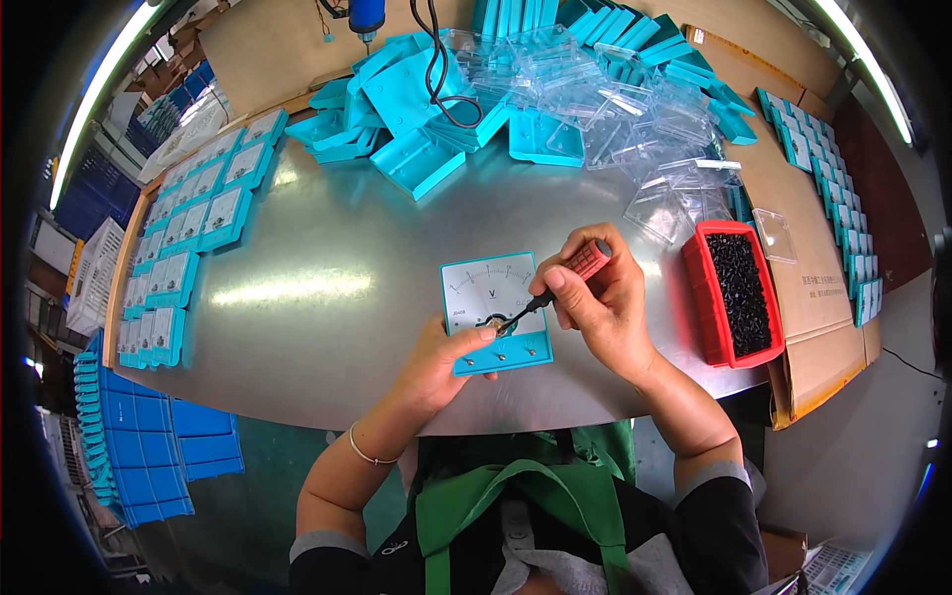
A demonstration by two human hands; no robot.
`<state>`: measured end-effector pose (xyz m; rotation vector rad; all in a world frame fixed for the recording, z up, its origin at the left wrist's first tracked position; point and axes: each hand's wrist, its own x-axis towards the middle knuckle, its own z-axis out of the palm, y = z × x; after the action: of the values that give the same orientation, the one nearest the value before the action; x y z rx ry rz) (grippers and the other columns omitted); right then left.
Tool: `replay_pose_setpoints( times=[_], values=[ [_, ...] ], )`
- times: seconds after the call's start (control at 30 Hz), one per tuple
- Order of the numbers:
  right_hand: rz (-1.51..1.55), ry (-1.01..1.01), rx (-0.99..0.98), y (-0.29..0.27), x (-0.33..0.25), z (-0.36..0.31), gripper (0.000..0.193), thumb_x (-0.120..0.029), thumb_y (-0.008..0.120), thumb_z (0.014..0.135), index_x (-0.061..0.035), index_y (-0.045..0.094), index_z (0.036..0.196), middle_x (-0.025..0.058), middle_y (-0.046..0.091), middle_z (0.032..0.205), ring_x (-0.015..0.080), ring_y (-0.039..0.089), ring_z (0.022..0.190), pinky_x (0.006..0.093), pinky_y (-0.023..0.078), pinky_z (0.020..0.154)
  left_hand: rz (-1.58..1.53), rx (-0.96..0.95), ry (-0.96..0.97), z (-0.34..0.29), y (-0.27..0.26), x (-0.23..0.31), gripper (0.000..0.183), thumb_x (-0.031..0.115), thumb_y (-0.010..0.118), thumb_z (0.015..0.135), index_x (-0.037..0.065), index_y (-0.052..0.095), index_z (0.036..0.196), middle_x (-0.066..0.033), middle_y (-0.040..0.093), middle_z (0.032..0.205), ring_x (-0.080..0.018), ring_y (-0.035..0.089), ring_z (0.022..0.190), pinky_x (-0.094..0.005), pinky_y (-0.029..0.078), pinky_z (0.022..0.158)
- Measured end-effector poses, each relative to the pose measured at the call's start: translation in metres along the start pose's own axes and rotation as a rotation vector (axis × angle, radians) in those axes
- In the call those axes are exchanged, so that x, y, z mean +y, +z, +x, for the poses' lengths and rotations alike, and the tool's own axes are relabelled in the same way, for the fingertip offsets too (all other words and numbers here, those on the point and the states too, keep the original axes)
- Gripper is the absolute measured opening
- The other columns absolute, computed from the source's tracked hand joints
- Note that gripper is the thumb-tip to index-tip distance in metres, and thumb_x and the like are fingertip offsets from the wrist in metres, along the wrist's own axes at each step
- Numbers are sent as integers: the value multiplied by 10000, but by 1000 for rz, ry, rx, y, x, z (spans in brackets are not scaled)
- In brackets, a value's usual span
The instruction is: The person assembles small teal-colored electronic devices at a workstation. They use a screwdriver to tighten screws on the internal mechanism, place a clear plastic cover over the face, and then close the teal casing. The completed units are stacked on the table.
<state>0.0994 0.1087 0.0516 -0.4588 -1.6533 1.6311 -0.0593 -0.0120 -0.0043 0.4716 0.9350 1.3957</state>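
Observation:
A teal voltmeter [493, 288] with a white dial face is held over the near middle of the metal table. My left hand [441, 359] grips its lower left corner, the thumb lying on the front near the round opening. In my right hand [607, 307] is a screwdriver [585, 262] with a red and black handle, pinched between thumb and fingers. Its dark shaft slants down to the left, and the tip reaches the small mechanism [499, 324] in the meter's opening. Whether the tip sits in a screw is too small to tell.
Rows of teal meters stand at the left [223, 213] and at the right [843, 213]. A red bin [702, 297] of small black parts sits on the right. Teal housings [421, 164] and clear covers [645, 129] are heaped at the back, below a hanging blue tool [366, 16].

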Motion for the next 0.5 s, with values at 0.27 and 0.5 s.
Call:
replay_pose_setpoints(
  times=[0.27,0.5],
  values=[
    [-263,-63,-139,-4,-9,-7,232,-118,639,885,-14,466,997,85,622,723,113,602,590,255,445,499,209,-40,42,2,5,-5,356,174,663,832,2,536,1117,-58,611,964,-139,608,819,-298,523,645],
    [-82,313,-62,-18,-2,18,195,-128,610,885,12,489,947,70,634,712,104,536,506,260,441,467,581,-39,259,1,16,-7,287,125,633,860,-22,547,1091,-36,597,964,-98,559,871,-284,484,792]
  ],
)
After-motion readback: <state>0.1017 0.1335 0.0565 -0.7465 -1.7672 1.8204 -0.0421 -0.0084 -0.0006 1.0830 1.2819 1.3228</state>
